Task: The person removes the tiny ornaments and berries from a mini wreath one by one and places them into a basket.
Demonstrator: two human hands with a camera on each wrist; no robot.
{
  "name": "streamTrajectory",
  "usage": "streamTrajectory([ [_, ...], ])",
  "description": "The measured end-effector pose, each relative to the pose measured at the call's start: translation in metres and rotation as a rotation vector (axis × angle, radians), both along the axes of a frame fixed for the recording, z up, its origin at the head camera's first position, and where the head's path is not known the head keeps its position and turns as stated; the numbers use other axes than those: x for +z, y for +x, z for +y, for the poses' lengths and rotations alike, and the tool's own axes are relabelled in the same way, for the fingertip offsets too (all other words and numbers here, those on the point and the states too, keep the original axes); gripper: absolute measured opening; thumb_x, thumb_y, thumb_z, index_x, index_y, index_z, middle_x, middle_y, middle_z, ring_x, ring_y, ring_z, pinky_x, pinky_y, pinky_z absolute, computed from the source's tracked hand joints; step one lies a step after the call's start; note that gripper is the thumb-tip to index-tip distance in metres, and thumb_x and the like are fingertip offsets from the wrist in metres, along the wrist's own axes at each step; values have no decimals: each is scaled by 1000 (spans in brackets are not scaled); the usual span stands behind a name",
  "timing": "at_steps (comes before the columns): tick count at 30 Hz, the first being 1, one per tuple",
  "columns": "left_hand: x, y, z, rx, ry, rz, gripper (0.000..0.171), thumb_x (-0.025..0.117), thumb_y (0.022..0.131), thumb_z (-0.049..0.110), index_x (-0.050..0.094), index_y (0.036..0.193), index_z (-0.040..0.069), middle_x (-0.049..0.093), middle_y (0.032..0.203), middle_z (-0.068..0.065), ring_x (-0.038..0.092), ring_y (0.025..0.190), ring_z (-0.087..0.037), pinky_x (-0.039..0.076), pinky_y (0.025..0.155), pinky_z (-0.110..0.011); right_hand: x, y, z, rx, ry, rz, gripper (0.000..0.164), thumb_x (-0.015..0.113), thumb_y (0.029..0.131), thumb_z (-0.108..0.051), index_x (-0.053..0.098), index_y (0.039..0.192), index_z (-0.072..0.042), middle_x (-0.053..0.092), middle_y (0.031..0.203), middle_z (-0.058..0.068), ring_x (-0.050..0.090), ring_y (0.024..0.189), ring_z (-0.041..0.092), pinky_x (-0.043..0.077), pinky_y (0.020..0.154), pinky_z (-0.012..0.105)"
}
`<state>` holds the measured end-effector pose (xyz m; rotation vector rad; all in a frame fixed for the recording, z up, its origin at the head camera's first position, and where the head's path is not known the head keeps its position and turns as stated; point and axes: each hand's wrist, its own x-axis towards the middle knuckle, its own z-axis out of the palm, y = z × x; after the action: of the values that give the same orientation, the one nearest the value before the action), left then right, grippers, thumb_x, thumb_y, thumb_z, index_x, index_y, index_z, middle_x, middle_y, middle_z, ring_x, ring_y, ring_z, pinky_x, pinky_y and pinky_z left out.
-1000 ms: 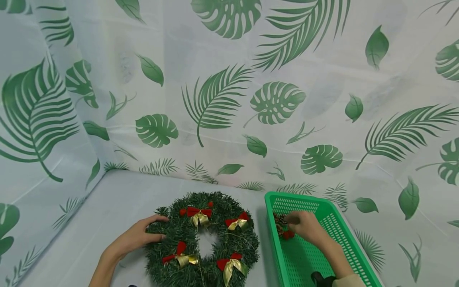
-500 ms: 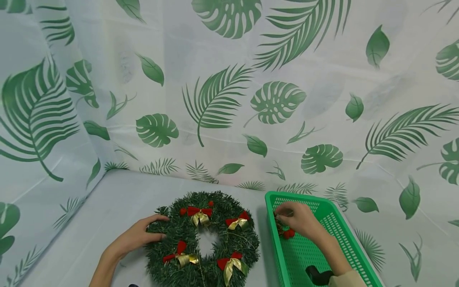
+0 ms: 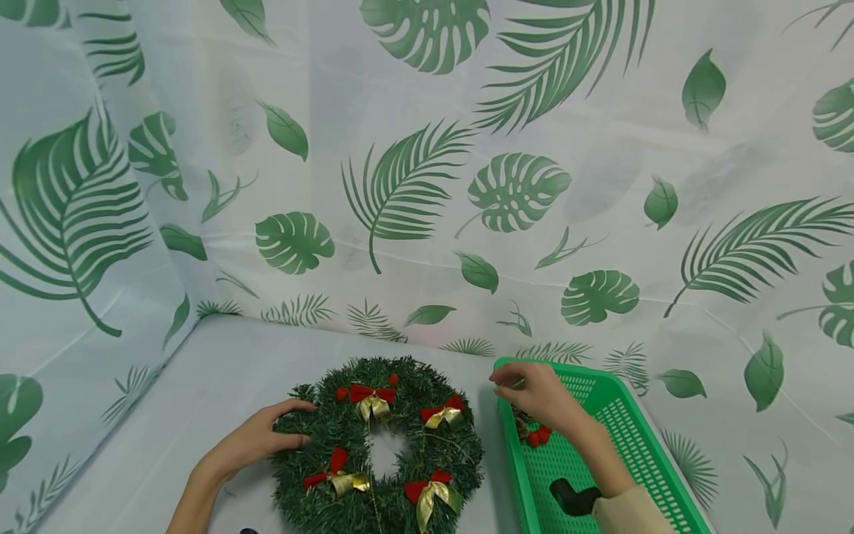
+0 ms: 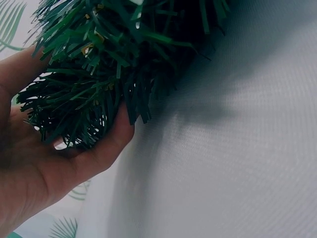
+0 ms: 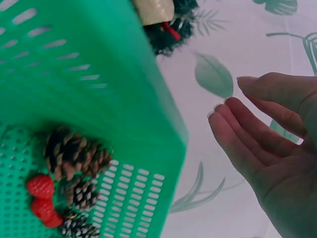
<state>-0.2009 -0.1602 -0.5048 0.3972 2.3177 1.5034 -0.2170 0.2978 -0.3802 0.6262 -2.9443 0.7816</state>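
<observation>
A green tinsel wreath [image 3: 427, 437] with red and gold bows and small red berries lies on the table. My left hand [image 3: 250, 441] grips its left edge, thumb and fingers curled round the greenery [image 4: 94, 74]. Above the far left corner of a green plastic basket [image 3: 510, 452] hovers my right hand [image 3: 539, 394]. Its thumb and fingertips are apart in the right wrist view, with nothing visible between them. Inside the basket are several pine cones [image 5: 64, 151] and red berries [image 5: 43, 201], partly hidden by the hand in the head view.
A white table cover [image 3: 227, 378] lies under everything. Behind and to the left hangs a white curtain [image 3: 414, 289] with green leaf prints. The basket's raised wall stands between its contents and the wreath. A black strap piece [image 3: 574, 497] is on the right wrist.
My right hand has risen from the pine cones and moved left and away, to above the basket's rim. The left hand and the wreath stay put.
</observation>
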Motion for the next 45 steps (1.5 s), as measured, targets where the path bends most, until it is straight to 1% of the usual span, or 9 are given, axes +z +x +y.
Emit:
streamTrajectory([
  [4, -1, 0, -1, 6, 3, 0, 55, 74, 95, 28, 57, 144, 8, 45, 155, -27, 33, 144, -58, 48, 101, -67, 2, -3, -12, 16, 7, 6, 13, 72, 95, -6, 76, 106, -9, 76, 101, 3, 73, 92, 21, 62, 75, 27],
  [8, 0, 1, -1, 12, 4, -6, 55, 75, 94, 31, 58, 142, 10, 46, 154, -26, 33, 145, -57, 47, 102, -66, 1, -7, -21, 69, -2, 16, 13, 71, 95, -5, 75, 106, -9, 76, 101, 4, 73, 92, 22, 62, 76, 26],
  [14, 3, 1, -1, 16, 2, -15, 56, 76, 94, 31, 59, 142, 10, 46, 154, -26, 33, 145, -57, 47, 102, -66, -2, -13, -31, 117, -29, -18, 13, 70, 95, -3, 75, 107, -7, 75, 103, 6, 72, 93, 23, 61, 77, 24],
  [17, 3, 1, -1, 14, 4, -21, 55, 76, 94, 31, 59, 142, 10, 45, 155, -26, 33, 145, -57, 48, 101, -65, -3, -14, -38, 122, -35, -33, 14, 70, 95, -3, 75, 107, -7, 74, 104, 7, 73, 93, 22, 61, 78, 23],
  [25, 2, 1, -2, -2, 8, -18, 56, 74, 95, 31, 57, 143, 9, 43, 156, -28, 32, 144, -58, 48, 101, -66, -4, -18, -55, 163, -52, -42, 14, 68, 96, -1, 74, 108, -4, 74, 102, 10, 72, 94, 25, 62, 80, 27],
  [32, 1, 1, -2, -5, 12, -15, 55, 74, 96, 29, 57, 144, 8, 44, 155, -28, 33, 144, -58, 47, 102, -67, -7, -24, -69, 185, -25, -30, 14, 69, 97, -3, 73, 109, -5, 73, 105, 11, 71, 96, 25, 60, 80, 24],
  [39, -1, -1, -1, -7, 9, -19, 54, 72, 97, 27, 56, 145, 7, 43, 155, -29, 33, 143, -59, 48, 100, -67, -10, -29, -79, 190, -19, -31, 14, 70, 97, -5, 74, 110, -5, 74, 107, 16, 72, 97, 27, 61, 81, 25],
  [45, -2, -2, -1, -6, 2, -7, 54, 73, 97, 26, 56, 145, 7, 44, 155, -28, 33, 144, -58, 47, 101, -68, -14, -35, -86, 206, -31, -26, 13, 70, 95, -3, 74, 108, -2, 74, 107, 19, 73, 96, 30, 61, 79, 26],
])
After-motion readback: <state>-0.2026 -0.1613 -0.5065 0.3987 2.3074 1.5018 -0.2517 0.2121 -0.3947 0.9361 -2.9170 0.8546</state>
